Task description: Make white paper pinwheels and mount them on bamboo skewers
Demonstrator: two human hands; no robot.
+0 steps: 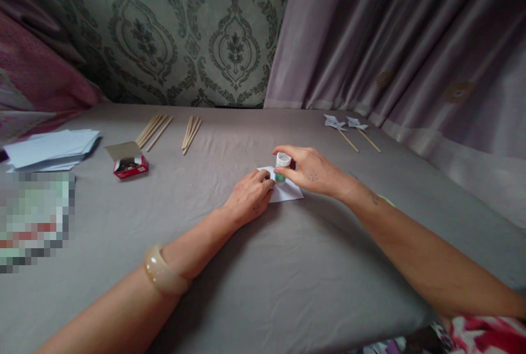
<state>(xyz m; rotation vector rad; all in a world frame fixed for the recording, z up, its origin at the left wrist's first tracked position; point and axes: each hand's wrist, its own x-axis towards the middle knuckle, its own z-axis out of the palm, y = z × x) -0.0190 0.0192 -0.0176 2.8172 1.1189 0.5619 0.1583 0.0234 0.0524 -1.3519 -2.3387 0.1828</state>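
A small white piece of paper [290, 194] lies on the cloth in front of me. My left hand [251, 192] presses on the paper's left side with curled fingers, which hide part of it. Between the thumb and fingers of my right hand [308, 169] is a short glue stick [282, 163], white at the top and green lower down. It stands nearly upright, its lower end at the paper close to my left fingertips. Whether its tip touches the paper I cannot tell.
On the left are a stack of white paper sheets [49, 148], an opened red box [131, 169] of small metal items and two groups of wooden sticks [153, 130]. Two paper pinwheels [335, 123] on sticks lie at the back right. A grey cloth [230, 288] covers the table.
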